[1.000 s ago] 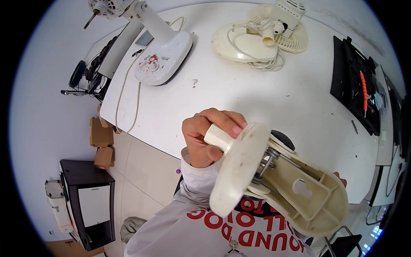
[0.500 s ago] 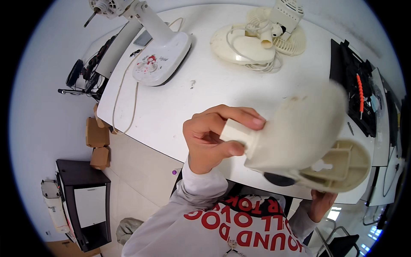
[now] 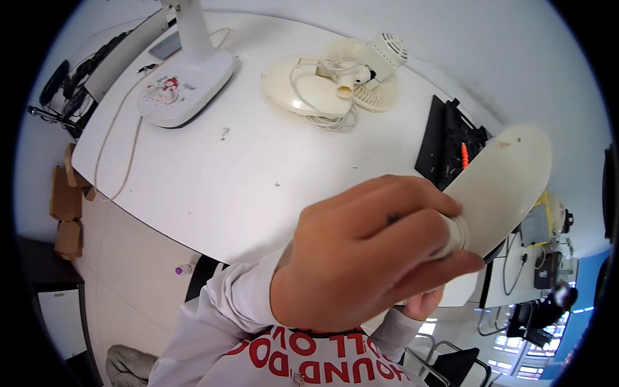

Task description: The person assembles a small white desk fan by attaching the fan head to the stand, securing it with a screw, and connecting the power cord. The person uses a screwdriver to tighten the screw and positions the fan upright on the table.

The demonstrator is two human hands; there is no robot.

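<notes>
From the head view, the left hand (image 3: 371,251) is closed round the neck (image 3: 460,233) of a fan part (image 3: 506,177), above the right end of the table (image 3: 213,187). By the table's near edge, the right hand (image 3: 423,303) is half hidden; I can't tell its grip.

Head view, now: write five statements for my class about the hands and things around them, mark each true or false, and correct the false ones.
1. The left hand grips a cream part. True.
2. The right hand appears above the left hand. False: it appears below.
3. A pale cable lies around a cream fan base. True.
4. The orange rod is left of the white fan base. False: it is to the right.
</notes>
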